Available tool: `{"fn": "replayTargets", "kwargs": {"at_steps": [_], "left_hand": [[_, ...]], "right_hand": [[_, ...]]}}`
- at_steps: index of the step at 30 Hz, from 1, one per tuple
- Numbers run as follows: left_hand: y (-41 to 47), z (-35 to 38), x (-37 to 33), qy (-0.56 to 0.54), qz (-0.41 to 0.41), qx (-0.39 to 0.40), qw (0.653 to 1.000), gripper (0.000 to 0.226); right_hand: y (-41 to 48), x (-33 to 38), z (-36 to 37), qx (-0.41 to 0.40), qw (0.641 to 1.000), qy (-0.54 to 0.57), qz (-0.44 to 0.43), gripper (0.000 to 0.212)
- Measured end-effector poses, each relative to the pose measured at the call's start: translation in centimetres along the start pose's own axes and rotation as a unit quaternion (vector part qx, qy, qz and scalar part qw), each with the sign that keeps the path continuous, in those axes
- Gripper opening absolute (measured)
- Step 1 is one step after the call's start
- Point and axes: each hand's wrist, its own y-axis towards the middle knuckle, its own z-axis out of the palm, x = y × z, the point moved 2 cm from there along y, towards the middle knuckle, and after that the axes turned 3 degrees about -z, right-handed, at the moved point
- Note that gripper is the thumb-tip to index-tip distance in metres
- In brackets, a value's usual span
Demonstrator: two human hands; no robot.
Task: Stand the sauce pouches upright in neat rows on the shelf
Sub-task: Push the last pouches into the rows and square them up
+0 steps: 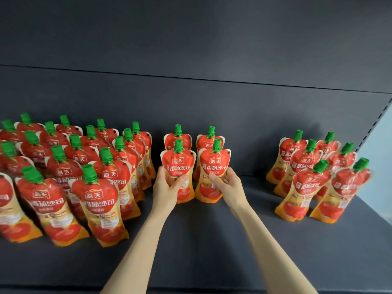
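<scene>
Red and orange sauce pouches with green caps stand upright on a dark shelf (pixel 201 240). My left hand (pixel 167 188) grips the waist of one pouch (pixel 177 164) in the middle of the shelf. My right hand (pixel 228 185) grips the pouch (pixel 214 164) beside it. Both held pouches stand upright, each directly in front of another pouch (pixel 177 137) (pixel 210 139). Their bases look close to the shelf; contact is hard to judge.
Several pouches stand in rows on the left (pixel 89 183). A smaller group stands on the right (pixel 314 177), near the shelf's slotted side upright (pixel 373 126). The dark back panel (pixel 191 98) rises behind. Bare shelf lies between the groups and along the front edge.
</scene>
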Motion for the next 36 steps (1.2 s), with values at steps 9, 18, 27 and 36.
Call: {"fn": "replayTargets", "kwargs": {"at_steps": [9,18,27,36], "left_hand": [[-1.0,-1.7,2.4,0.067,0.000,-0.013,0.998,0.063],[-0.4,-2.0,3.2,0.086,0.006,-0.061,0.994,0.050],[0.5,-1.5,3.1,0.114,0.003,-0.071,0.991,0.055],[0.5,-1.6,3.2,0.128,0.009,-0.076,0.989,0.055]], "right_hand": [[-2.4,-3.5,2.4,-0.070,0.987,-0.147,-0.007,0.039],[-2.4,-3.2,3.0,-0.127,0.977,-0.166,-0.037,0.050],[-0.6,-3.4,2.3,-0.079,0.973,-0.213,-0.033,0.048],[-0.1,-4.3,2.0,-0.090,0.968,-0.233,-0.039,0.051]]}}
